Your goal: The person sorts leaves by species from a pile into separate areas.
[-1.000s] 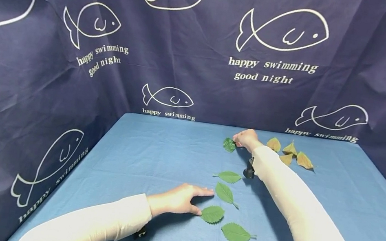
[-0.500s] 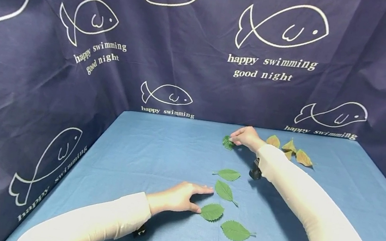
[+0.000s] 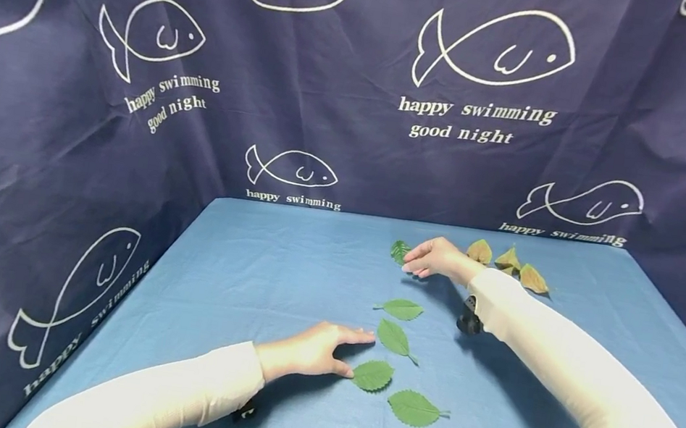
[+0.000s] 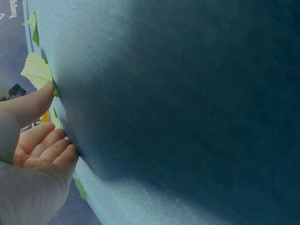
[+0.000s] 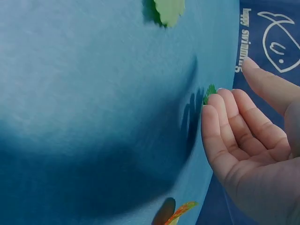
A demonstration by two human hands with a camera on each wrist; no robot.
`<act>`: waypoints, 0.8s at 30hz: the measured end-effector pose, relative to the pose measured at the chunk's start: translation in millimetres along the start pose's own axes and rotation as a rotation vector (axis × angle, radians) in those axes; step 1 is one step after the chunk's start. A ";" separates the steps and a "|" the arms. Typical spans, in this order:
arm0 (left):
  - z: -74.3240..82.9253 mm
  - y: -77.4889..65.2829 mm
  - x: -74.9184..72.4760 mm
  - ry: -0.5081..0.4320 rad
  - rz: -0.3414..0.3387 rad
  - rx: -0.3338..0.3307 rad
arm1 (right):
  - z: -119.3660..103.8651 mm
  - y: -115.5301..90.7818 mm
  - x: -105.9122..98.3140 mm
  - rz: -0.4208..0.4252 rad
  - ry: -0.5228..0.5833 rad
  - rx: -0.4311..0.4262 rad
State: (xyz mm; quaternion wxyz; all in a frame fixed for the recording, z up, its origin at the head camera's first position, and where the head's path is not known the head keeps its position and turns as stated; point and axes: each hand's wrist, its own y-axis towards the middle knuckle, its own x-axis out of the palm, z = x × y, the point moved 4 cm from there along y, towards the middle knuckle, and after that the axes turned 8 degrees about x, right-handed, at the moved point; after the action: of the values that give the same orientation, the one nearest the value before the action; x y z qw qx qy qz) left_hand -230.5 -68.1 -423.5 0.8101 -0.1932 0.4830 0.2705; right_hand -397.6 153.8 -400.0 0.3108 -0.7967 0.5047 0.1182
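Four green leaves [image 3: 393, 337] are lying around the near middle of the blue desk [image 3: 270, 262], and the left hand [image 3: 316, 349] is touching one serrated leaf [image 3: 372, 376] at its left edge, its thumb spreading away from the fingers. At the far side, the right hand [image 3: 438, 258], thumb apart and other fingers pressing together, is hovering just right of a darker leaf [image 3: 398, 252], while yellowish leaves [image 3: 533, 278] are lying farther right.

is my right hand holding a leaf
No, the right hand shows a bare palm, with its thumb apart from its fingers.

5 green leaves [image 3: 374, 376], 4 yellowish leaves [image 3: 533, 278]
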 end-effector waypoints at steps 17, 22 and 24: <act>2.1 -0.4 -3.2 -0.006 0.010 0.001 | 9.1 -26.9 17.9 -0.106 -0.002 0.066; 1.1 -0.7 -1.2 -0.013 0.014 0.004 | 12.1 -32.9 24.7 -0.140 -0.010 0.047; 0.6 -0.8 0.1 -0.017 0.018 0.007 | 13.2 -34.2 27.0 -0.140 -0.014 0.040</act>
State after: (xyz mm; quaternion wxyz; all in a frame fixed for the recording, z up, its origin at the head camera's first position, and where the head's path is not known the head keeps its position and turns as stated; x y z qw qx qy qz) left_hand -229.5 -68.3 -423.3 0.8123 -0.1836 0.4790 0.2776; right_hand -353.5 152.4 -411.0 0.3377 -0.8227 0.4480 0.0914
